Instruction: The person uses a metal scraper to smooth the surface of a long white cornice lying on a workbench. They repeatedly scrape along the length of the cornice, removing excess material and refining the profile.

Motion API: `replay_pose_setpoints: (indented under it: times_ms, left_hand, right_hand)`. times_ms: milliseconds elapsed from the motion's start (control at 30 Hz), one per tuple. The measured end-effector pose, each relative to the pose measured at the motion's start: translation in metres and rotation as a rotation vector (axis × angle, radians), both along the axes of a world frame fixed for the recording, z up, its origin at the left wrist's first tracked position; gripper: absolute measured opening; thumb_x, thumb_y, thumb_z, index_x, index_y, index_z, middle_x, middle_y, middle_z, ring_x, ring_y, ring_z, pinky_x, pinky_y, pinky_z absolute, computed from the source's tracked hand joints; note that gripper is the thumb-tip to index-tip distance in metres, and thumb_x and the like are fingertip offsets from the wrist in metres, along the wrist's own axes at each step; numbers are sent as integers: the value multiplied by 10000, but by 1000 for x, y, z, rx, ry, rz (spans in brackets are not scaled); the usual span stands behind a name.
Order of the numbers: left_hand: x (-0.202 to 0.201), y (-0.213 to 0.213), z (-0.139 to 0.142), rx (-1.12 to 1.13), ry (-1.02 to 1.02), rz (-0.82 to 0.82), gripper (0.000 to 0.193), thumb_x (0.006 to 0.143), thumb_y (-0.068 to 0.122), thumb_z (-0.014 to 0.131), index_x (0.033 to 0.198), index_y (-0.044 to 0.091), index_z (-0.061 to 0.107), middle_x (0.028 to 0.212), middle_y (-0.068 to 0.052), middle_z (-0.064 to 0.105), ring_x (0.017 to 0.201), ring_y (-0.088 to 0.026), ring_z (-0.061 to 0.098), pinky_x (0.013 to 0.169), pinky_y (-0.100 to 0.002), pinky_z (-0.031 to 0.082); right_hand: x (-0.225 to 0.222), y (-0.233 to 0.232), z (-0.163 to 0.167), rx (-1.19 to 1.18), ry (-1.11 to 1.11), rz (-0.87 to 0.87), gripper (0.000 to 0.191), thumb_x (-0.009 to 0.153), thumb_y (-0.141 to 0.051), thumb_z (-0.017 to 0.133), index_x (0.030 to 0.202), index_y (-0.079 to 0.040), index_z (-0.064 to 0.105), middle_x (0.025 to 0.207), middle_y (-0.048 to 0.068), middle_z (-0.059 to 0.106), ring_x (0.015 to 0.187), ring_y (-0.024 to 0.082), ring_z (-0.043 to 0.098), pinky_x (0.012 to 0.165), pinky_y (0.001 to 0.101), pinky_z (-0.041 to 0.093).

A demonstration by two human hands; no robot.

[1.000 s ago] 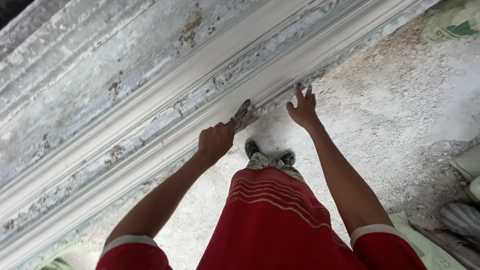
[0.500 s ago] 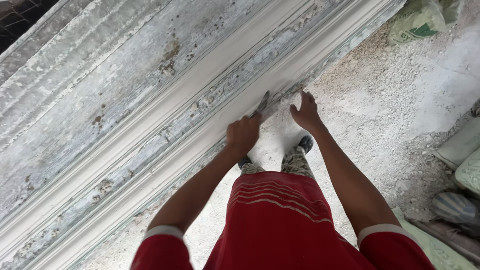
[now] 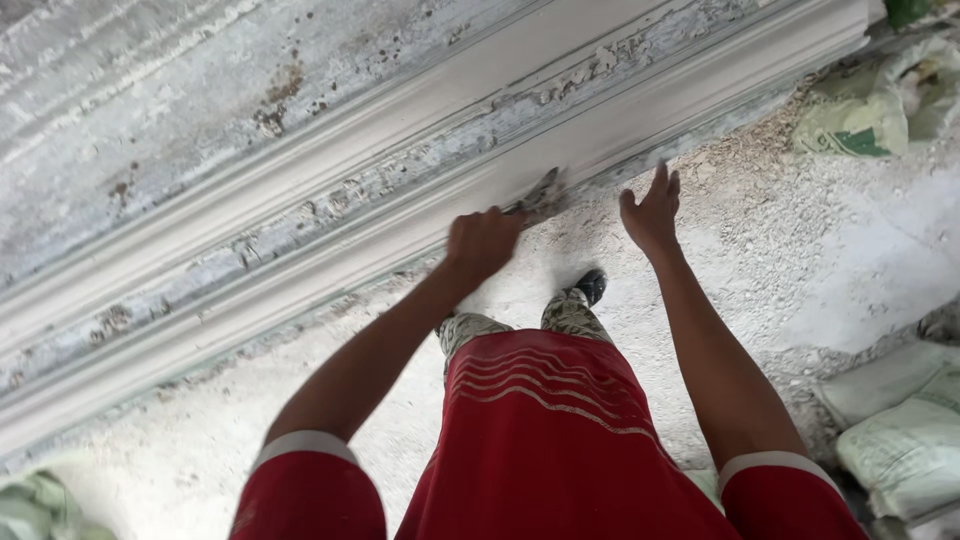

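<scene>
Both hands had shifted along the moulding (image 3: 420, 215): left hand (image 3: 483, 243) gripped a scraper (image 3: 540, 192) against it, right hand (image 3: 652, 212) lay spread, bracing.

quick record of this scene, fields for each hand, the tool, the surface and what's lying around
left hand: left hand closed around a scraper
tool: scraper, blade against the white moulding, blurred
right hand: right hand open, fingers spread, at the lower edge of the moulding, holding nothing
surface: long white moulding running diagonally, with flaking grey-green patches
ground: floor covered in pale dust and crumbs
around: sacks at lower right, crumpled sack at upper right
clothing: red shirt, dark shoe
</scene>
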State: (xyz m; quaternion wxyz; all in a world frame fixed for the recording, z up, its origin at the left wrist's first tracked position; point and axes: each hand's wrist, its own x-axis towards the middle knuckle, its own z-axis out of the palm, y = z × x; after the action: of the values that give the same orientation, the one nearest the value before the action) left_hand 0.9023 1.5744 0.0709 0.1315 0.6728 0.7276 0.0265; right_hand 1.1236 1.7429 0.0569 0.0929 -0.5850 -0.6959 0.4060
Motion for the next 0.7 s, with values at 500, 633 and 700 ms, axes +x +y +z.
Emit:
replay_pose_setpoints:
  times_ms: [500, 633, 700]
  left_hand:
    - [1, 1, -4, 29, 14, 20, 268, 1013, 224, 608, 1249, 200, 732, 808, -135, 713, 521, -238, 674, 400, -388, 519]
    - [5, 5, -4, 85, -58, 51, 257, 979, 257, 616, 1191, 180, 740, 806, -155, 718, 492, -251, 673, 365, -403, 511]
    - [4, 4, -2, 80, -83, 16, 258, 1032, 211, 586, 1236, 132, 724, 797, -159, 713, 480, -225, 673, 343, -378, 501]
  right_hand:
    - [11, 54, -15, -49, 84, 123, 898, 1029, -332, 564, 1659, 1, 17, 1630, 461, -66, 1535, 614, 63, 1245, 534, 290]
    - [11, 62, -3, -91, 15, 132, 881, 1002, -359, 558, 1649, -29, 60, 1633, 436, -23, 1521, 588, 103, 1209, 532, 307]
    - [10, 64, -1, -120, -38, 117, 859, 998, -362, 543, 1668, -53, 103, 1635, 436, 30, 1526, 583, 139, 1216, 533, 332]
